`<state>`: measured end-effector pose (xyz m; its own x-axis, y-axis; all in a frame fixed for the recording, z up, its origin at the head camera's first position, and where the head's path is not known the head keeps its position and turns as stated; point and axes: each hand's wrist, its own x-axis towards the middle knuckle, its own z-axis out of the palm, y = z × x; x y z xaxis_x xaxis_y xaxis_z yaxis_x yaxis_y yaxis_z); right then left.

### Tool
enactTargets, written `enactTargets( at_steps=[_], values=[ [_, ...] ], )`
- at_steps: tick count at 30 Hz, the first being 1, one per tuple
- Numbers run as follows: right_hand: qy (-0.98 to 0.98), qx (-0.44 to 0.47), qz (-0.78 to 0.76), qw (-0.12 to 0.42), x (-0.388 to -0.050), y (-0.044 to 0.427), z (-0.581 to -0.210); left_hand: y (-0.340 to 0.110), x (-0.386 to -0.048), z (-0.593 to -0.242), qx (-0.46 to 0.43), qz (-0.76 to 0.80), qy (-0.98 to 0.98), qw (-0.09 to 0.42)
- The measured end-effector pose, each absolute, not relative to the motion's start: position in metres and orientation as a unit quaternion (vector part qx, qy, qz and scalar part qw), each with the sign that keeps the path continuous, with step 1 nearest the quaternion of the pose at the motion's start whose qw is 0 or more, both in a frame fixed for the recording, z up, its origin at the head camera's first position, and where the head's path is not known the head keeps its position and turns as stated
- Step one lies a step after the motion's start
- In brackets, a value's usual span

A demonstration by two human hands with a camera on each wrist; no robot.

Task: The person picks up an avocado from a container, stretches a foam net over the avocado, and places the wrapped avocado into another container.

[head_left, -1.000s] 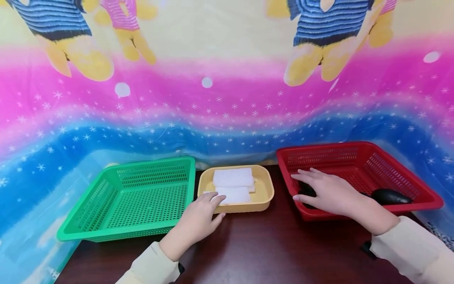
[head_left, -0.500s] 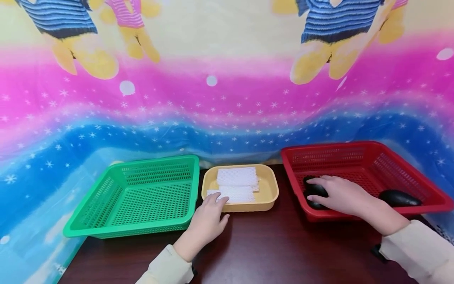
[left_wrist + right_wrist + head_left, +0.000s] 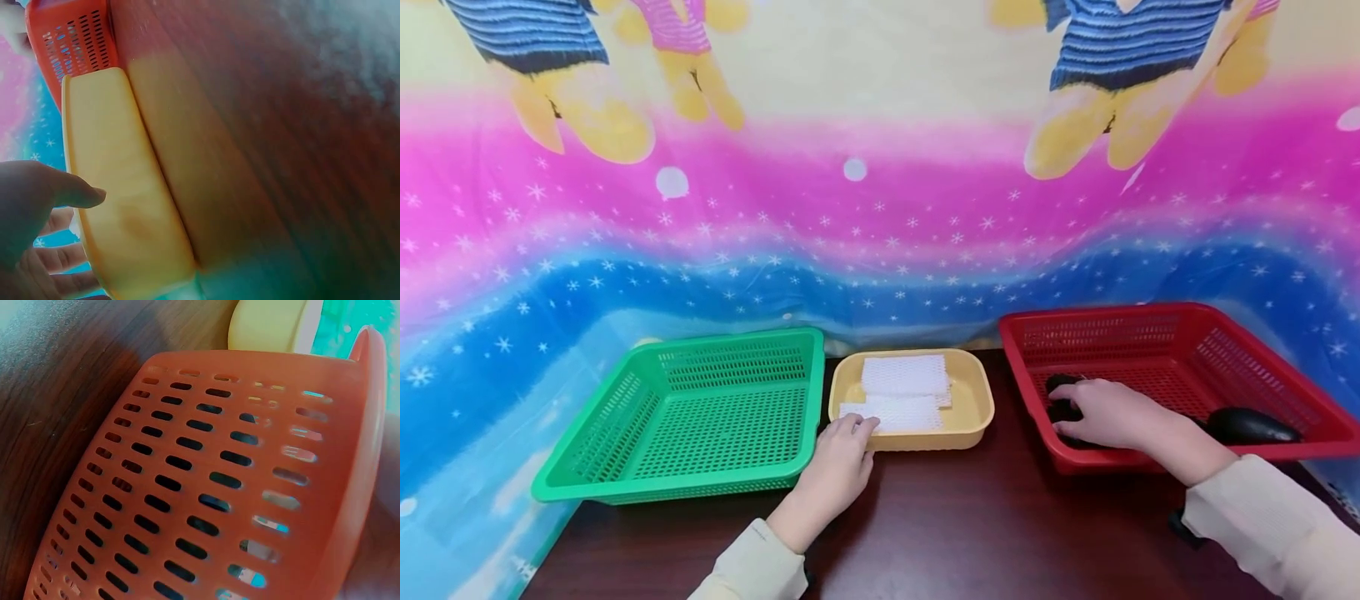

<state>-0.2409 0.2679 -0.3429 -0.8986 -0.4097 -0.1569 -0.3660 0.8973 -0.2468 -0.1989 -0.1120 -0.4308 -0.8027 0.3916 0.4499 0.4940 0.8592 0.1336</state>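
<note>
My right hand (image 3: 1116, 412) reaches over the near rim of the red basket (image 3: 1183, 312), its fingers curled round a glossy black eggplant (image 3: 1062, 408) in the near left corner. Another eggplant (image 3: 1251, 425) lies at the basket's near right, and a dark bit shows beside my wrist. My left hand (image 3: 835, 467) rests at the near left rim of the yellow tray (image 3: 973, 392), fingers loosely spread at the edge of the white foam nets (image 3: 902, 375). In the left wrist view, the thumb (image 3: 81, 190) lies outside the tray wall. The basket wall hides my right hand in the right wrist view.
A green basket (image 3: 677, 483) with slotted sides stands left of the tray. All three containers sit on a dark brown wooden table (image 3: 970, 525). Behind them hangs a patterned pink and blue cloth (image 3: 850, 225).
My right hand has lowered into the red basket, and its fingers have closed round the eggplant. The left hand has stayed at the tray's rim. The head view has shifted slightly.
</note>
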Motion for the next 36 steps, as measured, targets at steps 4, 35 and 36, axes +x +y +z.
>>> enactTargets(
  at_steps=[4,35,36],
  values=[
    [0.966,-0.203,-0.107,0.117,-0.243,0.267,-0.345,-0.113,-0.201,-0.431,-0.241,-0.13,-0.94,0.202],
    [0.963,-0.194,-0.068,0.172,-0.256,0.263,-0.358,-0.114,-0.208,-0.423,-0.219,-0.131,-0.95,0.181],
    [0.963,-0.194,-0.069,0.175,-0.256,0.263,-0.357,-0.114,-0.208,-0.424,-0.218,-0.13,-0.95,0.18]
  ],
)
